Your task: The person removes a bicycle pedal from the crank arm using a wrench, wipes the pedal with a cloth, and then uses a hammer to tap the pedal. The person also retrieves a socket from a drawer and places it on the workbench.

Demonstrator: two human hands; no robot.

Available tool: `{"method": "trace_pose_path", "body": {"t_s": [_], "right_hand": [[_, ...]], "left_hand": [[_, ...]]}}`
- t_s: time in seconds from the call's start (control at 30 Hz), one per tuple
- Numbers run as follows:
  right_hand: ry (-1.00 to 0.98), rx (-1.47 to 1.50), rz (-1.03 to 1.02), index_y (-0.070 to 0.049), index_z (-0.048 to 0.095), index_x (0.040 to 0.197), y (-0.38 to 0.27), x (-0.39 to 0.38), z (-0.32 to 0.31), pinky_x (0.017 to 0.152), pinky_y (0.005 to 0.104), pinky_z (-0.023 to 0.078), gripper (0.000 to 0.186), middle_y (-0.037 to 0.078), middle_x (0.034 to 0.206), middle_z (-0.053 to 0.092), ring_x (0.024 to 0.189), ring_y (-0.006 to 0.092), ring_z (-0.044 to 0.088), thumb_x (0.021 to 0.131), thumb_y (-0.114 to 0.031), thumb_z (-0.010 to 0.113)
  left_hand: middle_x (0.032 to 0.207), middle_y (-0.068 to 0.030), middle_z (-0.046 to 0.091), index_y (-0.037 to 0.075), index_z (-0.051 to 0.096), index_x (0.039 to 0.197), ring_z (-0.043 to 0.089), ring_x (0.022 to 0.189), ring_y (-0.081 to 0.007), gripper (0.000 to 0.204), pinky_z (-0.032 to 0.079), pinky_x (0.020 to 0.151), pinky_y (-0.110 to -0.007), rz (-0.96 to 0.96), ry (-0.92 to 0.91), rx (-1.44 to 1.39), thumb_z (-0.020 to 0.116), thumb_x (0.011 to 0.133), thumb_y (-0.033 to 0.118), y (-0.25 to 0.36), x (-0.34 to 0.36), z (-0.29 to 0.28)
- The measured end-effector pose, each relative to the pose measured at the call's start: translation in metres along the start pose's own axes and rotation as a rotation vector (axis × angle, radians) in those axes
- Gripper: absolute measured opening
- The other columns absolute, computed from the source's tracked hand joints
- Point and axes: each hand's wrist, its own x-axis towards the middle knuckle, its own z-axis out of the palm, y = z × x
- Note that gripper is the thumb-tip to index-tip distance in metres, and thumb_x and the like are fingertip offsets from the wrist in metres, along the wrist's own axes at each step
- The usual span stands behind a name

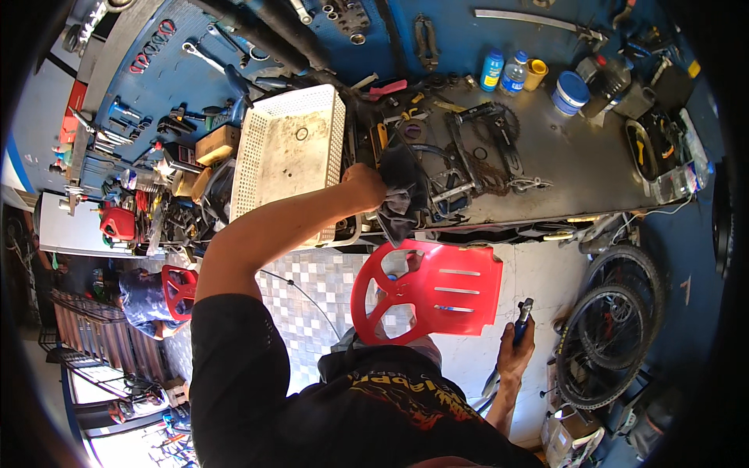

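My left arm reaches over the bench, and my left hand (365,189) is closed at the edge of a dark cloth (402,191) that drapes over the bench front. Down at the right, away from the bench, my right hand (515,351) is wrapped round a blue-handled tool (521,324) with a short metal head pointing up. Its exact kind is hard to make out. Just left of my left hand stands a cream perforated plastic basket (289,156) with a small dark ring (301,134) in it. To the cloth's right lie a bike chain (493,181) and a crank with a chainring (499,129).
A red plastic chair (460,285) stands between me and the metal bench (573,168). Bottles (512,74) and a blue-and-white tub (570,92) line its back. Bicycle wheels (605,343) lean at the right. Tools hang on the blue wall (175,58). Another person (150,300) is at far left.
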Motion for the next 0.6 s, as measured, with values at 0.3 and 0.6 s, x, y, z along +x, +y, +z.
{"method": "trace_pose_path", "body": {"t_s": [0.3, 0.6], "right_hand": [[0.000, 0.012, 0.085, 0.002, 0.054, 0.132, -0.014, -0.006, 0.002, 0.053, 0.0339, 0.039, 0.039, 0.005, 0.067, 0.051, 0.059, 0.0138, 0.044, 0.101, -0.020, 0.061], [-0.044, 0.092, 0.120, -0.001, 0.055, 0.131, -0.015, -0.009, 0.010, 0.055, 0.0328, 0.043, 0.034, 0.008, 0.068, 0.055, 0.060, 0.0134, 0.048, 0.102, -0.018, 0.060]], "left_hand": [[0.097, -0.0073, 0.072, 0.010, 0.079, 0.096, 0.071, 0.097, -0.0276, 0.017, 0.054, 0.074, -0.042, -0.123, 0.371, 0.056, 0.069, 0.087, 0.021, 0.021, -0.022, -0.010], [0.088, -0.0060, 0.076, 0.015, 0.082, 0.088, 0.070, 0.097, -0.0276, 0.013, 0.052, 0.075, -0.043, 0.069, 0.351, 0.115, 0.070, 0.085, 0.018, 0.031, -0.074, -0.003]]}}
